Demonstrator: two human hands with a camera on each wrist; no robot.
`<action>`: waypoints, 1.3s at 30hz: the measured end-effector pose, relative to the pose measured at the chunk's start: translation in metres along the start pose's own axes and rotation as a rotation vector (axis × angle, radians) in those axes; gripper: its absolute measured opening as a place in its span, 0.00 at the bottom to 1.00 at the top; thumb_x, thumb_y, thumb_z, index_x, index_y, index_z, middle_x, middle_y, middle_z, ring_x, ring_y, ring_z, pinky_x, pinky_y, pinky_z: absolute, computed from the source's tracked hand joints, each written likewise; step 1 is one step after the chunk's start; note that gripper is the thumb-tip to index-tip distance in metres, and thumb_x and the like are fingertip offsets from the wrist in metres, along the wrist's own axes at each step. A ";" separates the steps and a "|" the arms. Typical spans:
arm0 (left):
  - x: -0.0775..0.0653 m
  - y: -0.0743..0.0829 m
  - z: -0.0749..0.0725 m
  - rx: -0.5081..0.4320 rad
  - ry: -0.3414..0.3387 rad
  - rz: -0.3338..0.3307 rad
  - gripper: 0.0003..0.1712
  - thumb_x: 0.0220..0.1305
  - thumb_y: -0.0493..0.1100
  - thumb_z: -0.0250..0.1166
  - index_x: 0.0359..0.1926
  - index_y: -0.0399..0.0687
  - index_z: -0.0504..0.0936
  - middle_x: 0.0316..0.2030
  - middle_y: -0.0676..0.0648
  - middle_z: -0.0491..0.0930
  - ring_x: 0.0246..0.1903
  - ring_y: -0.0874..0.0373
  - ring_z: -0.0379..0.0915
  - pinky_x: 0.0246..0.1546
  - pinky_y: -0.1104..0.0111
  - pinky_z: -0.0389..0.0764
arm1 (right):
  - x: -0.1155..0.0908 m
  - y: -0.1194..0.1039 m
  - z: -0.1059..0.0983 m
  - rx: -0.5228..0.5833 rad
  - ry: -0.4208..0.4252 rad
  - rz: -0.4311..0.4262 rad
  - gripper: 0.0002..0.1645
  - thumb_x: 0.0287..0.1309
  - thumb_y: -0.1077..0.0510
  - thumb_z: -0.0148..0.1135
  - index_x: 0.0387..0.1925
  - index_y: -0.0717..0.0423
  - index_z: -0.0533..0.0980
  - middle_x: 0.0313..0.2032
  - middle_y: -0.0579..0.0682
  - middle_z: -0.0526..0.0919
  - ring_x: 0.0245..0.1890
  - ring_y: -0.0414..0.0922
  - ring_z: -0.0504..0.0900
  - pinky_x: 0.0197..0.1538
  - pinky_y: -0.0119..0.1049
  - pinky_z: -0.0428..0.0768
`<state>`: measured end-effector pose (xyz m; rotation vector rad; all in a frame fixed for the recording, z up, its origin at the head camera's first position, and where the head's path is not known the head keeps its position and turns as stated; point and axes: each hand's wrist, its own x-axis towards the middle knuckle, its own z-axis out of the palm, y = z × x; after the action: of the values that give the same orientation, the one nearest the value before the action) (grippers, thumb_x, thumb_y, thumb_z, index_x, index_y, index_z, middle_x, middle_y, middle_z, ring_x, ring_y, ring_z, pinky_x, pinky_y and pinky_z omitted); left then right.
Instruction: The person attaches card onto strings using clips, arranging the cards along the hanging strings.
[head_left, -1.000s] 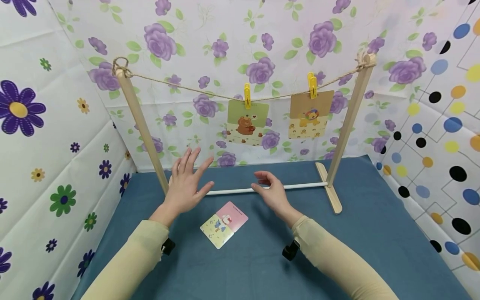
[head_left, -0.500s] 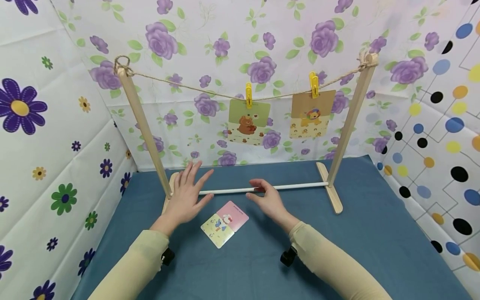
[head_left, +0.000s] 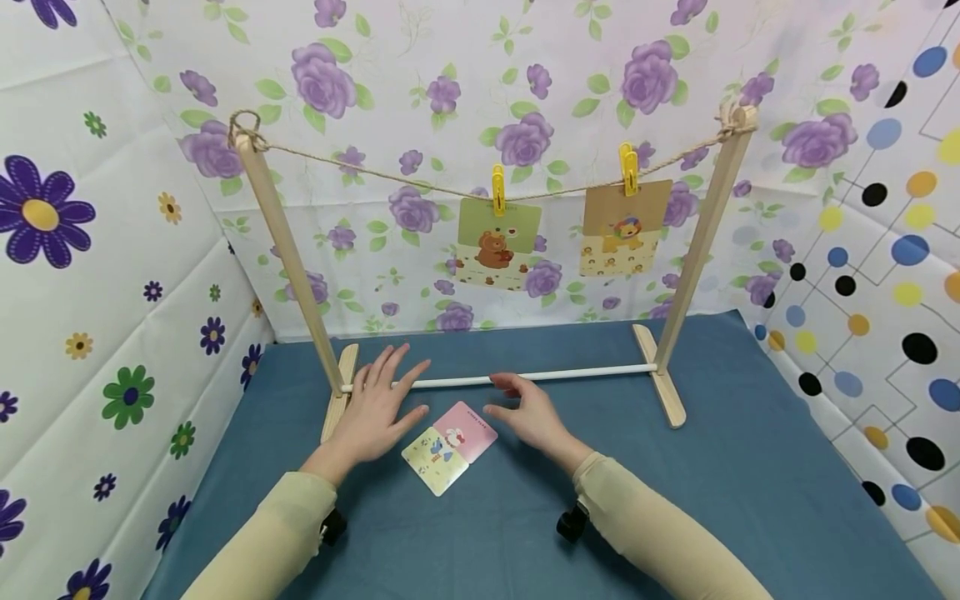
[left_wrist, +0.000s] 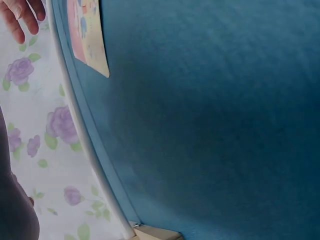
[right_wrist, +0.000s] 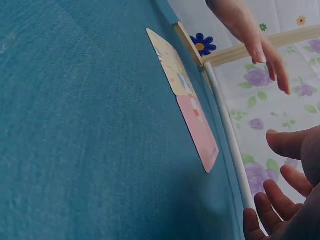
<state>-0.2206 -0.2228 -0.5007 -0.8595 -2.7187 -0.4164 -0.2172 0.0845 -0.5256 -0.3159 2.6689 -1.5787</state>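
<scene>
A pink and pale-yellow picture card with a white cartoon figure lies slanted on the blue cloth. To its left my left hand hovers with fingers spread, holding nothing. My right hand hangs just right of the card's pink end, thumb apart from loosely bent fingers. The right wrist view has the card flat on the cloth, with both the left hand and right hand raised above it. In the left wrist view, part of the card shows at the top.
Behind the hands stands a wooden frame with a left post, a right post and a white rod low between them. From its sagging twine, yellow clothespins hold a green bear card and a brown lion card.
Both hands have come down and nearer to the card, the right one also shifting left. The card on the cloth and the hanging cards stay put.
</scene>
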 end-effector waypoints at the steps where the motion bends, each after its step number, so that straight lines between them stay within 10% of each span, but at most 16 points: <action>1: -0.001 0.000 0.001 0.001 -0.012 -0.005 0.42 0.78 0.63 0.60 0.85 0.61 0.58 0.85 0.40 0.44 0.83 0.36 0.37 0.71 0.29 0.48 | 0.000 0.000 0.001 -0.005 -0.002 -0.006 0.32 0.66 0.54 0.77 0.69 0.49 0.79 0.65 0.51 0.82 0.63 0.54 0.80 0.64 0.56 0.78; 20: -0.021 -0.001 0.007 -0.041 -0.201 -0.077 0.41 0.79 0.66 0.59 0.84 0.58 0.64 0.83 0.35 0.52 0.81 0.31 0.46 0.70 0.28 0.54 | -0.006 -0.003 0.010 -0.178 -0.096 -0.072 0.43 0.63 0.50 0.79 0.75 0.55 0.72 0.65 0.58 0.80 0.64 0.58 0.80 0.63 0.56 0.80; 39: -0.034 -0.007 0.003 -0.070 -0.328 -0.124 0.39 0.80 0.65 0.57 0.82 0.53 0.66 0.80 0.33 0.58 0.79 0.31 0.53 0.70 0.30 0.58 | -0.004 -0.015 0.022 -0.472 -0.152 0.045 0.51 0.55 0.36 0.82 0.73 0.55 0.75 0.68 0.61 0.76 0.65 0.60 0.77 0.63 0.61 0.79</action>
<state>-0.1983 -0.2452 -0.5160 -0.8450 -3.0876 -0.4316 -0.2081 0.0593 -0.5231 -0.3630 2.8669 -0.8544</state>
